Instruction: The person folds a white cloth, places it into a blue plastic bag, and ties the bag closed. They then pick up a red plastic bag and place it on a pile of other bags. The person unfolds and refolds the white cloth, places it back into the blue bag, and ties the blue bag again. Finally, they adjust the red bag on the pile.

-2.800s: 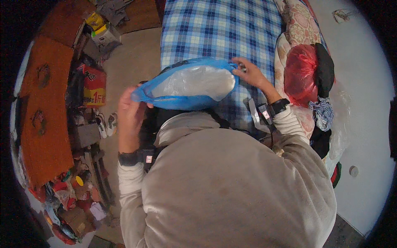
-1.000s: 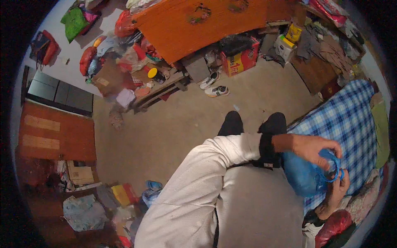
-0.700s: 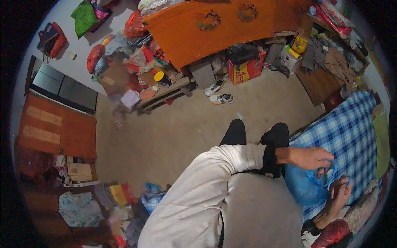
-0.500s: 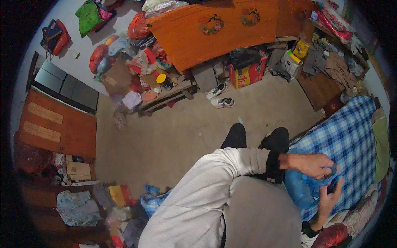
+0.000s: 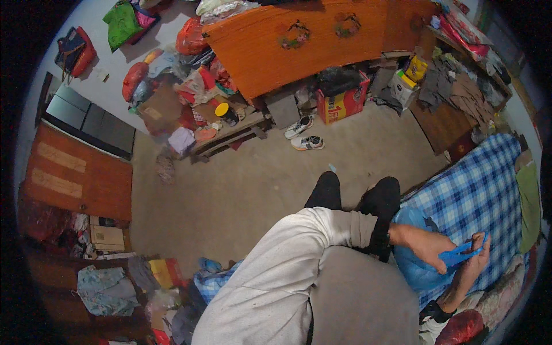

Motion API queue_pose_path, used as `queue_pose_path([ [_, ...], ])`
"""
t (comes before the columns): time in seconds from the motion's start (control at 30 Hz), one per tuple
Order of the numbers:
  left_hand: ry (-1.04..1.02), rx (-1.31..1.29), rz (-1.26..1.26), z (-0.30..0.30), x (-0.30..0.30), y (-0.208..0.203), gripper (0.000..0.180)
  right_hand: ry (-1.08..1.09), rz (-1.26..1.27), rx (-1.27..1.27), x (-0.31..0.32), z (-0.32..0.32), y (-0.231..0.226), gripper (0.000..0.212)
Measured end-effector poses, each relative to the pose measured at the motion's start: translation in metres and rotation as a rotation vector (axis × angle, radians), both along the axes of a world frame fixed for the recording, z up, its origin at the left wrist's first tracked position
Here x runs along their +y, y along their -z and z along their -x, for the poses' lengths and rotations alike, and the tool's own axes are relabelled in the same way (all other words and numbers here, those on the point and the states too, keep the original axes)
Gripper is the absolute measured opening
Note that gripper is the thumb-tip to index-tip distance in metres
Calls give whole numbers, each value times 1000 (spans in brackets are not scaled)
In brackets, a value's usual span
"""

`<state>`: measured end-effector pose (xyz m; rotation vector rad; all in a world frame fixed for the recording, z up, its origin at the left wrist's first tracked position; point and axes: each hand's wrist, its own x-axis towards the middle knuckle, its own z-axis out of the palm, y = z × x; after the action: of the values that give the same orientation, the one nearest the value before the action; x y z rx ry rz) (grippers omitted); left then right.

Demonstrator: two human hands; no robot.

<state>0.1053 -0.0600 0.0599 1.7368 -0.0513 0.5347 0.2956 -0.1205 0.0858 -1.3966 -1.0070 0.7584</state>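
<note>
A bulging blue plastic bag (image 5: 415, 275) rests on the blue checked bed in front of me, partly behind my left forearm. My left hand (image 5: 426, 246) reaches across it, fingers closed on a strip of blue plastic (image 5: 460, 253), which looks like part of the bag. At the far end of the strip, my right hand (image 5: 476, 256) grips it with bent fingers, the thumb side up. Between the two hands the strip is drawn taut. Where it joins the bag is hidden by my left hand.
The checked bed (image 5: 483, 184) runs along the right, with a red bundle (image 5: 460, 328) near its lower end. Beyond my knees (image 5: 379, 198) stand a pair of sneakers (image 5: 305, 135) and a red carton (image 5: 345, 103). Piled bags and a low bench (image 5: 236, 135) lie at the far left.
My hands have moved apart, the right one outward and the left one slightly down. The blue loop between them has been pulled into a straighter strip.
</note>
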Motion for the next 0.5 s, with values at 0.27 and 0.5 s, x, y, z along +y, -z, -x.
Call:
queue_pose_path([
  [0.27,-108,-321,311,-5,26,5,29,-146,-70,13,-8,-19,-17,20],
  [0.5,-48,165,385,-31,38,29,24,-596,-79,-368,-21,17,-41,12],
])
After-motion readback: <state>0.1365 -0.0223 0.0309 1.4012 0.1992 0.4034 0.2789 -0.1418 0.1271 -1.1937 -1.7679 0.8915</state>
